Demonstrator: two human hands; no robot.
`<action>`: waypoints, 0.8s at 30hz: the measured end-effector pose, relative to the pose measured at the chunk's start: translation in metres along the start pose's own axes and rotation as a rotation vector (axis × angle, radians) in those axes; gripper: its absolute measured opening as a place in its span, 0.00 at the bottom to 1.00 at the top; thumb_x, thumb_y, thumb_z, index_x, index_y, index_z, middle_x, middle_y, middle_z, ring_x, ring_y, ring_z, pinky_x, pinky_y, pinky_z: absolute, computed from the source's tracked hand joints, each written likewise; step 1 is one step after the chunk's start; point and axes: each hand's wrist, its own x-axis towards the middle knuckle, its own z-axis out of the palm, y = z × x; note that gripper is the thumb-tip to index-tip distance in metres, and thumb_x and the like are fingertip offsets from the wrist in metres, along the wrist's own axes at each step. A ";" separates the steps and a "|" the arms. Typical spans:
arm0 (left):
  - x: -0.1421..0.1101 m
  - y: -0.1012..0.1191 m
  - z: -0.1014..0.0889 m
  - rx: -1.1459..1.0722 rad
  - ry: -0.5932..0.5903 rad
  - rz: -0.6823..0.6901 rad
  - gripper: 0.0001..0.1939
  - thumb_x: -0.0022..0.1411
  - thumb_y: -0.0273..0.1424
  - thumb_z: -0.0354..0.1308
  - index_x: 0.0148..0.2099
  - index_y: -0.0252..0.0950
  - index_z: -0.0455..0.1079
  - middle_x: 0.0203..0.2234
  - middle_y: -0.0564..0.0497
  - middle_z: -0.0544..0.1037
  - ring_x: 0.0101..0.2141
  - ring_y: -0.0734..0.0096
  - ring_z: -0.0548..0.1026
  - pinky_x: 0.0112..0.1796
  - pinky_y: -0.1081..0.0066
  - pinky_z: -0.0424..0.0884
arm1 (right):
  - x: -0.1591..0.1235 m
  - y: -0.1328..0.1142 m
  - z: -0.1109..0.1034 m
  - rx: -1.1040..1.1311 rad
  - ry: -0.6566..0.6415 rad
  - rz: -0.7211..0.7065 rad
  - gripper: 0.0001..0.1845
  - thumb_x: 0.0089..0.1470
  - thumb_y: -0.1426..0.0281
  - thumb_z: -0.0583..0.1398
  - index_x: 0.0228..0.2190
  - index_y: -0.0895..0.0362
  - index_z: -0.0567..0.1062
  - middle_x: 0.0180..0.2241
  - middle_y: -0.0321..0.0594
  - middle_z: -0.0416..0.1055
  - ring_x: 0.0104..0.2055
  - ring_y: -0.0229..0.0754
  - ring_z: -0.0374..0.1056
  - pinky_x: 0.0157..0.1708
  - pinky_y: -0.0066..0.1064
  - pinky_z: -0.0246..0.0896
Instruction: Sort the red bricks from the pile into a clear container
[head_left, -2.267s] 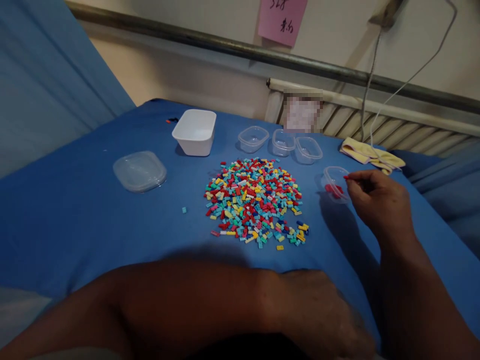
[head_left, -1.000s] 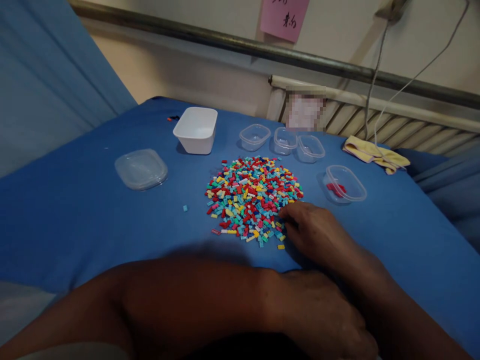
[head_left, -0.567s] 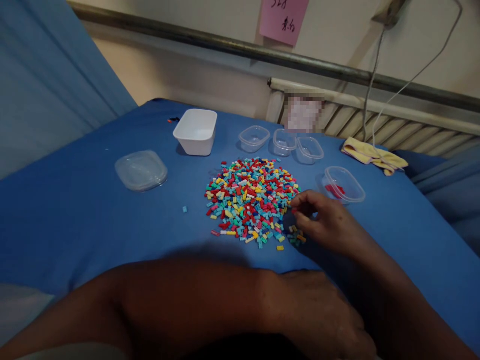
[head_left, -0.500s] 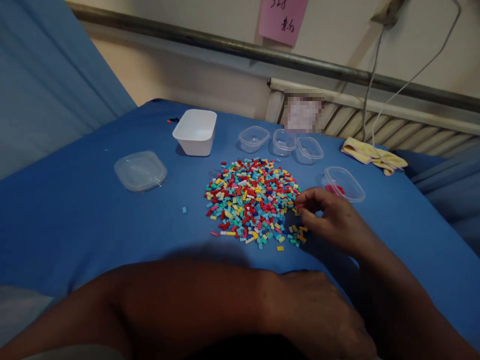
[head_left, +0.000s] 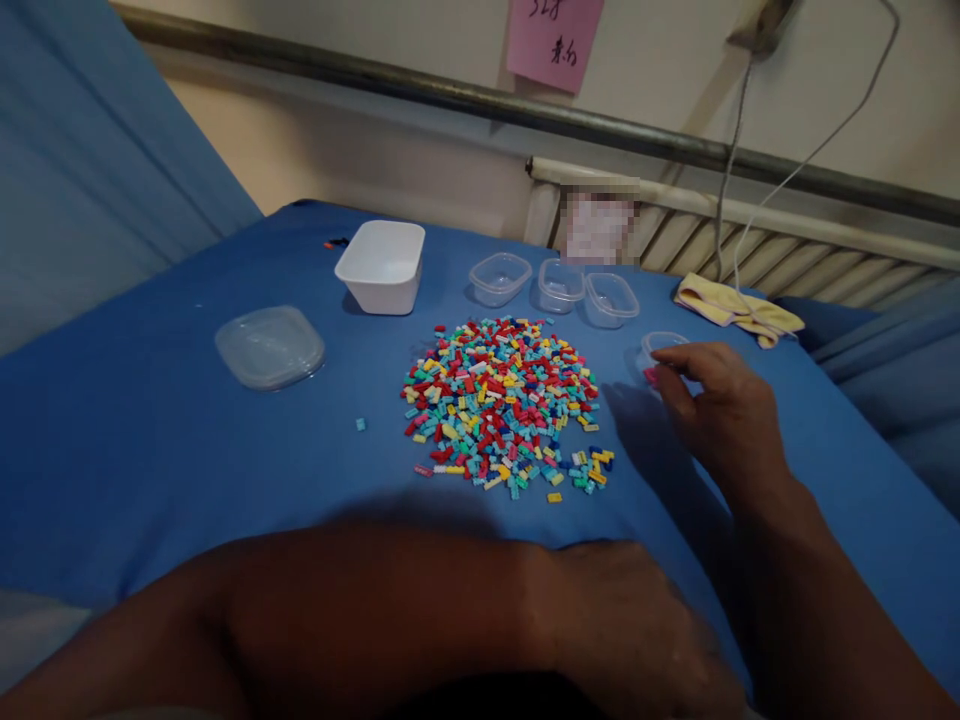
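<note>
A heap of small coloured bricks in red, teal, yellow and blue lies in the middle of the blue cloth. My right hand is to the right of the heap, fingertips pinched on a red brick at the near edge of a small clear tub, which the hand partly hides. My left hand lies palm down at the bottom of the view, forearm across the front, holding nothing.
Three small clear tubs stand in a row behind the heap, a white tub to their left. A clear lid lies at left, one teal brick loose near it. A yellow cloth is at back right.
My right hand reached from the clear tub to the heap's right edge, pinched a red brick there, and has carried it back to the tub. My left arm stayed put.
</note>
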 end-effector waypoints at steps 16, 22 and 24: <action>0.005 0.003 -0.007 -0.054 -0.060 -0.027 0.07 0.72 0.36 0.60 0.46 0.41 0.76 0.47 0.53 0.86 0.42 0.64 0.84 0.26 0.61 0.71 | -0.009 -0.022 0.019 0.224 -0.223 -0.130 0.15 0.69 0.73 0.58 0.49 0.54 0.84 0.43 0.45 0.86 0.44 0.50 0.82 0.45 0.41 0.77; 0.007 0.001 -0.005 -0.052 -0.057 -0.034 0.07 0.72 0.38 0.59 0.43 0.43 0.74 0.42 0.54 0.85 0.37 0.63 0.83 0.22 0.62 0.67 | -0.010 -0.023 0.034 0.227 -0.385 -0.170 0.16 0.69 0.72 0.59 0.52 0.55 0.84 0.47 0.48 0.86 0.49 0.54 0.82 0.50 0.46 0.77; 0.007 0.002 -0.004 -0.056 -0.070 -0.044 0.08 0.73 0.39 0.59 0.45 0.42 0.75 0.45 0.54 0.85 0.39 0.62 0.83 0.23 0.61 0.68 | -0.009 -0.024 0.036 0.226 -0.403 -0.180 0.16 0.69 0.73 0.59 0.52 0.55 0.84 0.48 0.48 0.86 0.50 0.54 0.81 0.51 0.47 0.76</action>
